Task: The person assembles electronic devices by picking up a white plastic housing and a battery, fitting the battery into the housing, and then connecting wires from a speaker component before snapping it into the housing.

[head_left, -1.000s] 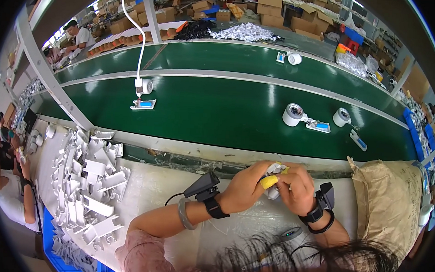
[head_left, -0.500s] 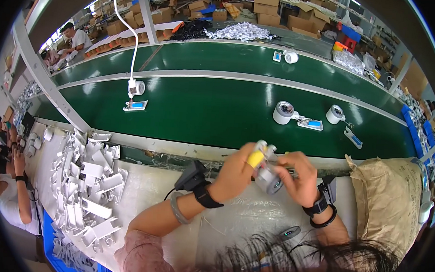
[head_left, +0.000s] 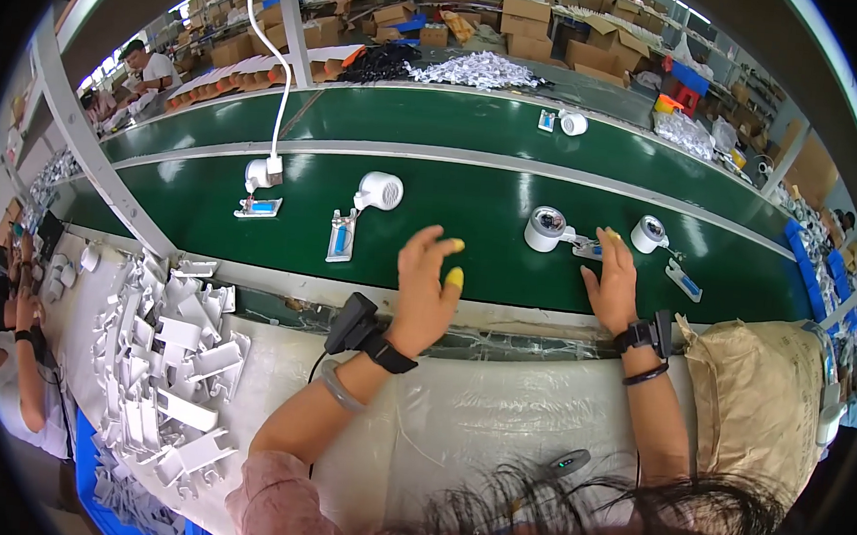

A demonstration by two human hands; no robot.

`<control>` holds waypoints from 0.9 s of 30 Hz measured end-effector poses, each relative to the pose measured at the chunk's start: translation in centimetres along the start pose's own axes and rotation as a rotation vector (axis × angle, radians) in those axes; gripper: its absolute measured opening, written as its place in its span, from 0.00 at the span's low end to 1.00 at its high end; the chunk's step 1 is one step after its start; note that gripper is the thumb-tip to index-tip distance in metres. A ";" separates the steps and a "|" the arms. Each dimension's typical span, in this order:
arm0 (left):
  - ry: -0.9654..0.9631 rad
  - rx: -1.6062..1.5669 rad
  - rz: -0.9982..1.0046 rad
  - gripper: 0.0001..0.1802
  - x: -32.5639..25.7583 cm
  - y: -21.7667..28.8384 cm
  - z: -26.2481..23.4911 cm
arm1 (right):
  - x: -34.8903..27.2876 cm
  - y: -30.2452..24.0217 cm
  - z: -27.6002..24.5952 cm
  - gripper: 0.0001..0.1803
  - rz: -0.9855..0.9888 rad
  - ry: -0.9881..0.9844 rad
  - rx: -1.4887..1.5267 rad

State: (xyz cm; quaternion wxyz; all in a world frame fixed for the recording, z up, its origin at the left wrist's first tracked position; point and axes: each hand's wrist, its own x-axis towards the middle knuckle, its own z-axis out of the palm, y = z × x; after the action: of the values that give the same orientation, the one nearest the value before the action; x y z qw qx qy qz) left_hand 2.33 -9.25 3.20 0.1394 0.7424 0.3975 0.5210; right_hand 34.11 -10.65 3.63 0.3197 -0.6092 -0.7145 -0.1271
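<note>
Before us runs a green conveyor belt (head_left: pixel 471 206) carrying white round devices (head_left: pixel 546 229) with small blue cards (head_left: pixel 340 235); on our plastic-covered tabletop (head_left: pixel 459 416) white plastic brackets (head_left: pixel 173 350) lie heaped.

My dark hair (head_left: pixel 570 516) covers the lower edge, hiding both elbows – my right hand (head_left: pixel 612 284) blocks part of a blue holder (head_left: pixel 587 246) beyond it; the far boxes (head_left: pixel 527 14) are too small to read
</note>
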 end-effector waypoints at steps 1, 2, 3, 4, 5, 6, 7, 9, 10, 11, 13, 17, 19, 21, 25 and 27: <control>0.002 0.000 0.001 0.25 -0.4 0.4 0.3 | 0.3 -0.1 0.4 0.33 -0.062 0.036 -0.113; -0.092 -0.059 0.033 0.24 -0.8 0.9 0.6 | 0.4 -0.3 0.3 0.33 -0.064 0.037 -0.115; -0.188 -0.120 0.066 0.23 -1.0 1.3 0.8 | 0.3 -0.5 -0.2 0.31 -0.032 -0.053 -0.114; -0.186 -0.115 0.062 0.23 -1.2 1.4 1.0 | 0.2 -0.9 -0.2 0.28 -0.003 -0.145 -0.105; -0.328 -0.226 -0.044 0.22 -1.6 1.7 1.2 | -0.1 -2.2 -0.5 0.24 -0.058 -0.041 -0.062; -0.469 -0.338 -0.151 0.21 -1.9 2.0 1.1 | -0.4 -3.4 -1.3 0.21 0.001 -0.145 0.017; -0.619 -0.409 -0.304 0.23 -1.8 2.7 0.8 | -0.9 -4.4 -1.6 0.19 0.138 -0.223 0.349; -0.654 -0.441 -0.311 0.24 -2.6 3.6 1.1 | -1.3 -7.2 -2.8 0.14 0.389 -0.311 1.073; -0.692 -0.473 -0.308 0.27 -2.7 3.9 1.3 | -1.6 -8.1 -3.5 0.14 0.408 -0.332 1.180; -0.770 -0.490 -0.311 0.33 -2.4 5.0 1.0 | -2.0 -9.2 -4.1 0.14 0.473 -0.333 1.311; -0.712 -0.512 -0.237 0.32 -2.7 5.7 1.2 | -2.5 -10.8 -4.7 0.14 0.557 -0.304 1.599; -0.598 -0.715 -0.343 0.35 -3.2 5.3 1.9 | -3.6 -11.8 -5.1 0.11 0.665 -0.335 1.848; -0.510 -0.897 -0.390 0.38 -2.7 5.0 2.1 | -3.4 -12.2 -5.6 0.11 0.646 -0.333 1.839; -0.534 -0.884 -0.446 0.39 -2.1 5.4 1.6 | -3.0 -12.3 -5.7 0.11 0.630 -0.332 1.827; -0.636 -1.003 -0.647 0.38 -1.9 5.0 0.9 | -2.8 -12.3 -5.9 0.10 0.543 -0.329 1.629; -0.708 -1.083 -0.704 0.37 -1.4 5.1 0.7 | -3.0 -12.0 -5.9 0.10 0.549 -0.338 1.552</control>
State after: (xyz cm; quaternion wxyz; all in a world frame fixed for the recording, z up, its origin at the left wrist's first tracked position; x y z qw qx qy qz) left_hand 5.04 -13.38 5.14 0.7656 0.5215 0.2305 0.2978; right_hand 24.66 -19.10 8.79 0.5563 -0.3795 -0.4640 0.5754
